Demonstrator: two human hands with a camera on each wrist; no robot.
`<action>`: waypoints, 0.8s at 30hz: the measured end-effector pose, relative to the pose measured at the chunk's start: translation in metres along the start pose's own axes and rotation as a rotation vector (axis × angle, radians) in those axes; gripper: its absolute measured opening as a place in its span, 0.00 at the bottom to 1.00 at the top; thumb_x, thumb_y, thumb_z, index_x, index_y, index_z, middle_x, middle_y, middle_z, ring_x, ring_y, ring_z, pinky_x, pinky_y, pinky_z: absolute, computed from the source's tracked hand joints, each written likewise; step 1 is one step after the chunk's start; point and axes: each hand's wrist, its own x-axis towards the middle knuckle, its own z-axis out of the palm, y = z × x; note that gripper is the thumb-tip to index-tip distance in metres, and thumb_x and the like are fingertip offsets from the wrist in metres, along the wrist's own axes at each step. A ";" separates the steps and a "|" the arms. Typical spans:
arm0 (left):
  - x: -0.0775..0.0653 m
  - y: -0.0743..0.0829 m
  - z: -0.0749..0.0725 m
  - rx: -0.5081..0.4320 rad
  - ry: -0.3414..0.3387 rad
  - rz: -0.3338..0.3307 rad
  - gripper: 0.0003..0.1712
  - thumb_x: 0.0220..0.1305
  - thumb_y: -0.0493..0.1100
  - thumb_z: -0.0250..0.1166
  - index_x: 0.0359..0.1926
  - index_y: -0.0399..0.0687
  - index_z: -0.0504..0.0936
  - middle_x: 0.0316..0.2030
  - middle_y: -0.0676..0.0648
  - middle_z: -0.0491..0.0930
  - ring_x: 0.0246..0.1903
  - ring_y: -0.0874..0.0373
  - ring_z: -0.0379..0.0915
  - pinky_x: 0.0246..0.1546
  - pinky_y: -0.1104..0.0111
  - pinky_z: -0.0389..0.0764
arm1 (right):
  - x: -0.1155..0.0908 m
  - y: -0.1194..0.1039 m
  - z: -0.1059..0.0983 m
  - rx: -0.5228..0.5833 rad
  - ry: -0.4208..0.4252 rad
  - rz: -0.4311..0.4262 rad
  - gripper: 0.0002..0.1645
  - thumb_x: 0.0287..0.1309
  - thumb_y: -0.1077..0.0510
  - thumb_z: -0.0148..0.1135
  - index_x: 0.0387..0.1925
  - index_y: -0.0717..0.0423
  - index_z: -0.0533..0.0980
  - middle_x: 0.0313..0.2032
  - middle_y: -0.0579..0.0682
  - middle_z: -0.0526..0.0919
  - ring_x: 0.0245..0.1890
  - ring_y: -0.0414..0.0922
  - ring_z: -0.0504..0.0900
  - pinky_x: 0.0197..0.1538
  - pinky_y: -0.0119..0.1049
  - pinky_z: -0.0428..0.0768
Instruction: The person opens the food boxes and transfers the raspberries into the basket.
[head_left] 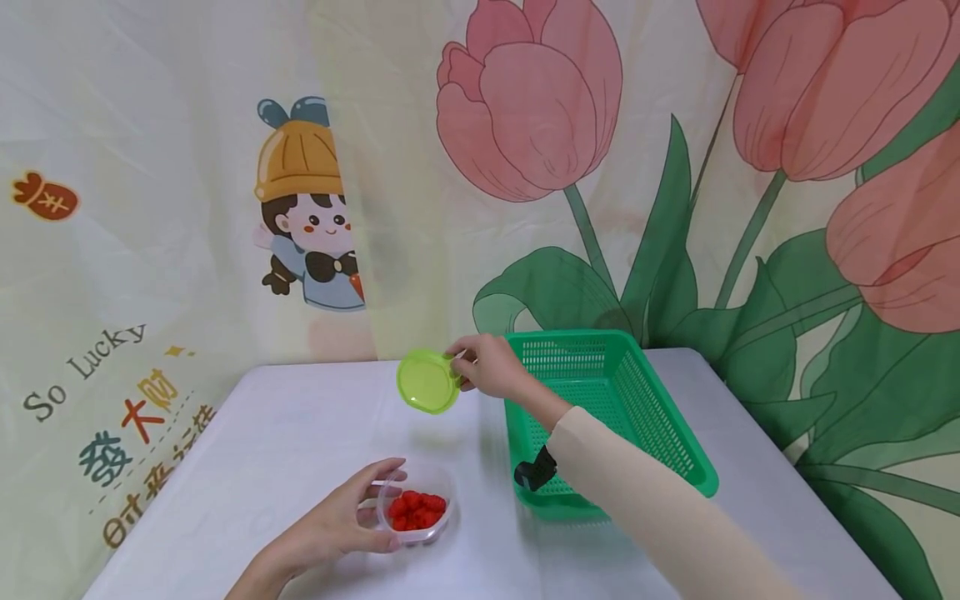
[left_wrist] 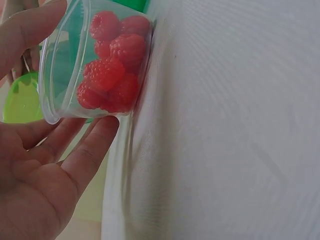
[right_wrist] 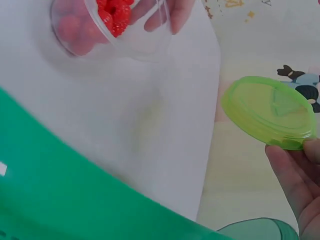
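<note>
A clear plastic container (head_left: 417,537) with several raspberries (head_left: 417,510) in it stands upright on the table. My left hand (head_left: 337,521) holds its left side, thumb and fingers around the wall; in the left wrist view the raspberries (left_wrist: 112,65) show through the plastic. Beyond the container, my right hand (head_left: 491,367) pinches a translucent lime-green lid (head_left: 426,381) by its edge, raised above the table. Seen from the right wrist, the lid (right_wrist: 270,112) is tilted, with thumb and fingers (right_wrist: 290,180) at its rim. The container's top is uncovered.
A green perforated plastic basket (head_left: 675,425) stands on the right of the white-covered table (head_left: 300,433), under my right forearm. A black strap-like piece (head_left: 536,471) sits at the right wrist, over the basket's near left corner. A printed curtain (head_left: 405,167) hangs behind the table.
</note>
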 end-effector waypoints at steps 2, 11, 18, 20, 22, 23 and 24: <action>-0.001 -0.001 0.000 -0.005 -0.002 0.015 0.58 0.57 0.41 0.82 0.82 0.47 0.58 0.76 0.37 0.64 0.74 0.36 0.62 0.59 0.79 0.75 | 0.006 0.004 0.001 0.029 -0.002 0.036 0.13 0.75 0.66 0.62 0.56 0.62 0.84 0.40 0.58 0.89 0.31 0.47 0.92 0.35 0.32 0.88; -0.001 0.000 -0.002 -0.008 -0.009 0.020 0.57 0.58 0.42 0.82 0.82 0.48 0.58 0.76 0.38 0.63 0.74 0.37 0.63 0.59 0.78 0.75 | 0.022 0.016 0.006 0.085 -0.054 0.181 0.15 0.76 0.66 0.60 0.60 0.61 0.82 0.40 0.57 0.85 0.32 0.49 0.91 0.39 0.37 0.90; -0.002 0.000 -0.002 0.014 -0.005 0.019 0.57 0.57 0.43 0.82 0.81 0.49 0.59 0.75 0.38 0.65 0.74 0.37 0.62 0.60 0.78 0.75 | 0.029 0.026 0.014 0.043 -0.106 0.258 0.18 0.76 0.67 0.57 0.61 0.59 0.82 0.42 0.57 0.83 0.32 0.51 0.87 0.41 0.39 0.90; -0.002 0.000 -0.002 0.017 -0.005 0.022 0.57 0.57 0.43 0.82 0.81 0.48 0.60 0.75 0.38 0.65 0.73 0.36 0.62 0.59 0.78 0.75 | 0.029 0.028 0.015 0.036 -0.122 0.275 0.18 0.77 0.67 0.56 0.61 0.58 0.82 0.43 0.56 0.83 0.32 0.50 0.86 0.44 0.41 0.90; -0.001 -0.001 -0.002 0.020 -0.005 0.027 0.57 0.57 0.43 0.83 0.81 0.49 0.60 0.75 0.38 0.65 0.73 0.36 0.62 0.60 0.78 0.75 | 0.030 0.028 0.016 0.033 -0.134 0.288 0.18 0.77 0.68 0.56 0.61 0.58 0.82 0.44 0.57 0.83 0.32 0.50 0.85 0.45 0.42 0.90; -0.001 -0.001 -0.002 0.023 -0.005 0.032 0.57 0.57 0.43 0.83 0.81 0.49 0.60 0.75 0.38 0.65 0.73 0.36 0.63 0.60 0.78 0.75 | 0.030 0.029 0.017 0.031 -0.139 0.292 0.18 0.77 0.68 0.56 0.61 0.58 0.82 0.44 0.57 0.83 0.32 0.50 0.85 0.45 0.42 0.90; -0.001 -0.002 -0.002 0.022 -0.005 0.035 0.57 0.57 0.43 0.83 0.81 0.49 0.60 0.75 0.38 0.65 0.73 0.36 0.63 0.60 0.78 0.75 | 0.030 0.029 0.017 0.025 -0.146 0.294 0.18 0.76 0.68 0.56 0.61 0.58 0.82 0.44 0.56 0.83 0.31 0.50 0.85 0.44 0.42 0.90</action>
